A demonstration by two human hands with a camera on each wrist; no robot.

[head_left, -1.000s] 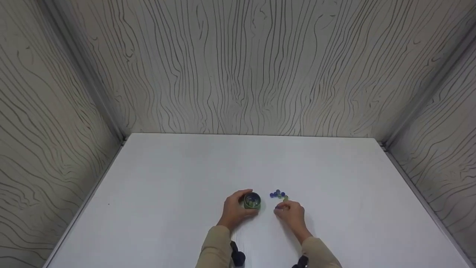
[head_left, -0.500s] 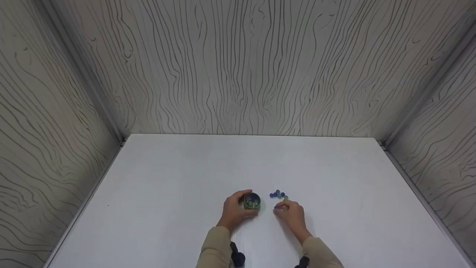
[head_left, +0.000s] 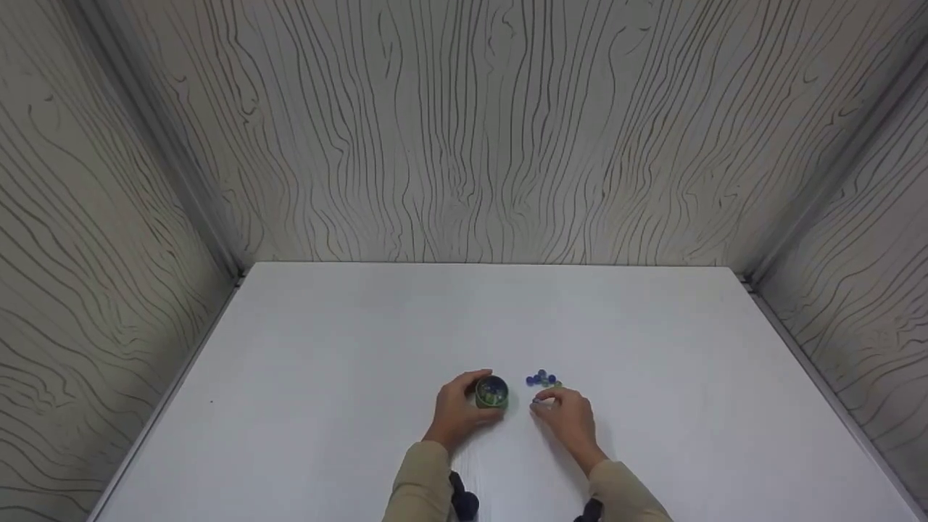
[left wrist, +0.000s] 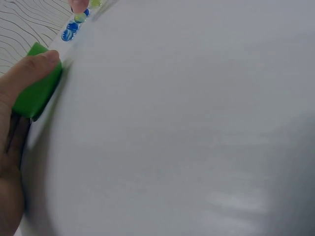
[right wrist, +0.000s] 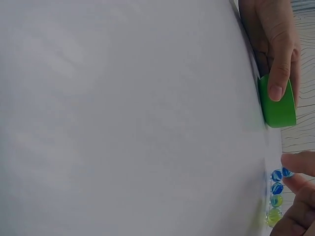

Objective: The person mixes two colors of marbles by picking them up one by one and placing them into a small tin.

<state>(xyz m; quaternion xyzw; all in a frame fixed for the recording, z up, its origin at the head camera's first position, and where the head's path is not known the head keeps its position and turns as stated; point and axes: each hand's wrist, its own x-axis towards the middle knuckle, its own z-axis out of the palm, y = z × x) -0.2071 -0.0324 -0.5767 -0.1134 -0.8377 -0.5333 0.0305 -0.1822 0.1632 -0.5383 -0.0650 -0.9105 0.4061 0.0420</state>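
My left hand point(head_left: 455, 412) grips a small green cup point(right wrist: 279, 112) standing on the white table, thumb on the near side and fingers curving round the far side. Blue and green marbles point(head_left: 493, 393) show inside the cup in the head view. Right of it, my right hand point(head_left: 571, 419) pinches a blue marble point(right wrist: 287, 171) between thumb and index finger, apart from the cup. Just beyond that hand lies a loose cluster of blue and yellow-green marbles point(head_left: 541, 378). In the left wrist view, a fingertip point(left wrist: 78, 5) partly covers the row of marbles.
The white tabletop point(head_left: 348, 341) runs back to a wood-grain panel point(head_left: 464, 130). Similar panels flank it on the left point(head_left: 94, 290) and right point(head_left: 863, 254). A dark wrist device point(head_left: 464, 500) sits beside the left sleeve point(head_left: 420, 478).
My right hand has moved slightly left, toward the cup, with the blue marble in its pinch. My left hand and the cup have stayed in place.
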